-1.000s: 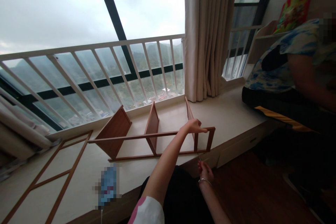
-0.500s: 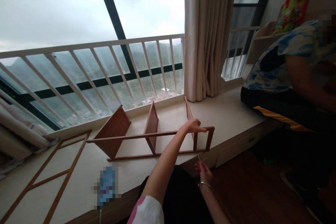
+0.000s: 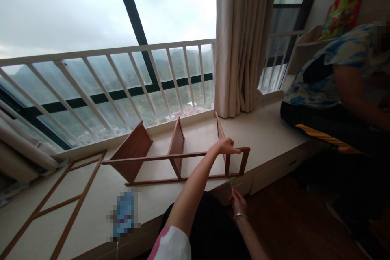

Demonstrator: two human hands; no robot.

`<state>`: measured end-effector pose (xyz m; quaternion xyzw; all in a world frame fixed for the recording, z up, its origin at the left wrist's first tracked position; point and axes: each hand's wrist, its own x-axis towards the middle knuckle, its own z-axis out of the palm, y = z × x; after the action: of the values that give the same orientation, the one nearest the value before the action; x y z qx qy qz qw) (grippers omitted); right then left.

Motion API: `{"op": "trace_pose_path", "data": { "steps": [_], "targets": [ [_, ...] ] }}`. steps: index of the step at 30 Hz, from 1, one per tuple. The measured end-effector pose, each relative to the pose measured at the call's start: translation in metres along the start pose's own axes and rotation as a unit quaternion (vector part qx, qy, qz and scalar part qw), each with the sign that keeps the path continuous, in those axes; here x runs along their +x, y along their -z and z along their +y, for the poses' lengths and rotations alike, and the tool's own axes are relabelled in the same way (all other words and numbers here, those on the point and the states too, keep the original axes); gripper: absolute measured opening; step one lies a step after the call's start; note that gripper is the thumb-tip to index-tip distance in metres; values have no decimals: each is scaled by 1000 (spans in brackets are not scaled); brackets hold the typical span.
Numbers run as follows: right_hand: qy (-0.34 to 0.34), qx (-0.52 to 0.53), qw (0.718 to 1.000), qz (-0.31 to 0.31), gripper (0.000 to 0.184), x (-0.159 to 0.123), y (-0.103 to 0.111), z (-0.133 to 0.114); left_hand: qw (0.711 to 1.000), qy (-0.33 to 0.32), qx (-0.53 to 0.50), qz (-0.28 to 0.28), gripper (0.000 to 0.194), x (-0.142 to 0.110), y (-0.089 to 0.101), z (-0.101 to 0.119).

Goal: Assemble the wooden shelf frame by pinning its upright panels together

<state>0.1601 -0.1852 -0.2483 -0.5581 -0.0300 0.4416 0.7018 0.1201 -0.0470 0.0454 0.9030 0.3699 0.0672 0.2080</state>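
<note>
A brown wooden shelf frame [image 3: 158, 158] lies on its side on the white window seat, with several boards standing crosswise in it. My left hand [image 3: 224, 145] is closed over its upper rail near the right end, thumb lying along the wood. Below, my right hand [image 3: 238, 203] pinches a thin metal rod [image 3: 231, 182] that looks like a hex key. The rod's tip meets the lower rail near the right-hand crosspiece; whether it sits in a screw cannot be made out. To the left, a separate ladder-like wooden frame [image 3: 74, 197] lies flat.
The window seat [image 3: 265, 130] runs along a white railing [image 3: 131, 53] and a beige curtain [image 3: 237, 48]. A blurred blue item [image 3: 125, 215] is near its front edge. At right sits another person [image 3: 332, 77], with a red and green bag [image 3: 343, 12] behind.
The view has shifted very slightly. My right hand has moved a little with the rod, its wrist turning slightly. My left hand keeps its hold on the rail.
</note>
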Motion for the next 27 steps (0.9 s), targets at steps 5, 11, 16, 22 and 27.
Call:
{"op": "trace_pose_path", "data": {
  "steps": [5,11,16,22,27],
  "targets": [
    [4,34,999,-1,43,5,2,0,1000,-11,3,-3,44,2,-1,-1],
    [-4,34,999,-15,42,12,5,2,1000,-11,5,1,44,3,-2,-3],
    [-25,74,996,-43,41,8,3,-7,1000,-15,13,2,45,3,-2,-3],
    [-97,120,987,-56,38,0,-1,-17,1000,-20,14,2,46,5,-5,-3],
    [-102,124,985,-67,36,-1,-4,-20,1000,-19,11,5,42,6,-6,-4]
  ]
}}
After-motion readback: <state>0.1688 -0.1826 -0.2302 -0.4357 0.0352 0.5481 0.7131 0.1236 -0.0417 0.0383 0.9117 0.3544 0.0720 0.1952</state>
